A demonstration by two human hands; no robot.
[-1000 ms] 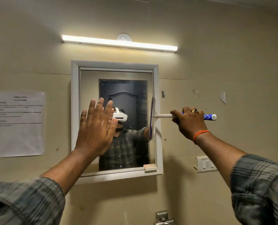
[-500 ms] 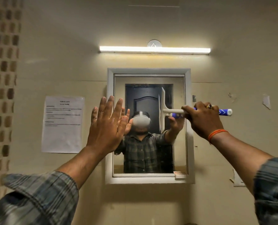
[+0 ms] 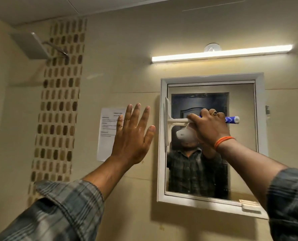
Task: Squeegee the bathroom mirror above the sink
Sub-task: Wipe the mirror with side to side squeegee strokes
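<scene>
A white-framed mirror [image 3: 240, 105] hangs on the beige wall under a lit tube lamp. My right hand [image 3: 209, 129] grips the handle of a white squeegee [image 3: 169, 122] with a blue end. Its blade stands upright at the glass's left edge, against the frame. My left hand [image 3: 132, 136] is raised flat with fingers spread, left of the mirror frame, in front of the wall and a paper notice. The glass reflects a person in a plaid shirt and a dark door.
A paper notice [image 3: 108, 129] is taped to the wall left of the mirror. A square shower head [image 3: 31, 47] juts out at upper left beside a mosaic tile strip [image 3: 59, 105]. The tube lamp [image 3: 221, 53] glows above. A small block [image 3: 249, 204] sits on the frame's lower right.
The squeegee blade has travelled from the mirror's right edge across to its left edge. My left hand has come off the glass and now is left of the frame. The view has swung left.
</scene>
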